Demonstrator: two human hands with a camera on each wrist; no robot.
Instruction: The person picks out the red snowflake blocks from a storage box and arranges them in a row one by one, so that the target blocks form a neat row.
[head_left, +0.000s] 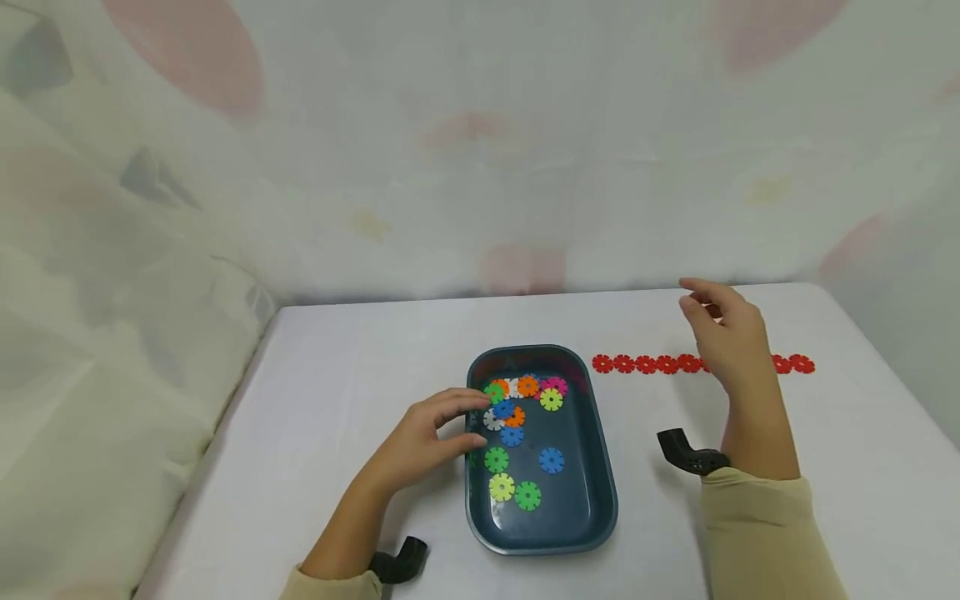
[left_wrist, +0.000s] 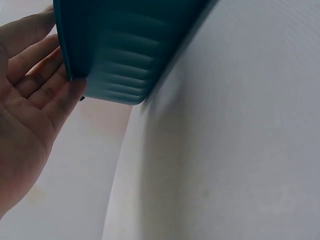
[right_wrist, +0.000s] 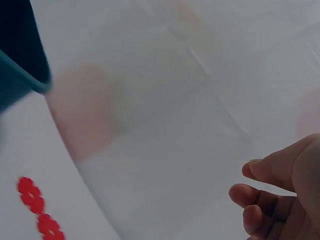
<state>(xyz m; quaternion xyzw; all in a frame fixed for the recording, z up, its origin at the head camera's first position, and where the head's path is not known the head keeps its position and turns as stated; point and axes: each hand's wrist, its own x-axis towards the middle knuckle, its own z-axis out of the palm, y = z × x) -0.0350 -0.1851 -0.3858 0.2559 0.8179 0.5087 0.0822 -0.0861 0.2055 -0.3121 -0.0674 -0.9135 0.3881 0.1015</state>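
A dark teal tray (head_left: 581,508) holds flower-shaped plastic discs (head_left: 512,437) in green, blue, orange, yellow, white and pink. My left hand (head_left: 420,433) is at the tray's left side, its fingers reaching over the rim. Seen from the left wrist, the extended fingers (left_wrist: 64,102) touch the tray's edge (left_wrist: 70,65). My right hand (head_left: 731,337) hovers over a row of red flower-shaped discs (head_left: 646,364) and covers part of it. Its thumb and index finger stand apart with nothing visible between them, and the other fingers (right_wrist: 252,217) bend loosely in the right wrist view.
The white table (head_left: 345,375) ends at a pale patterned cloth backdrop (head_left: 450,208). More cloth (head_left: 97,375) hangs along the left side. Black wrist mounts (head_left: 401,560) are strapped below both hands. The red row runs right from near the tray's upper right corner.
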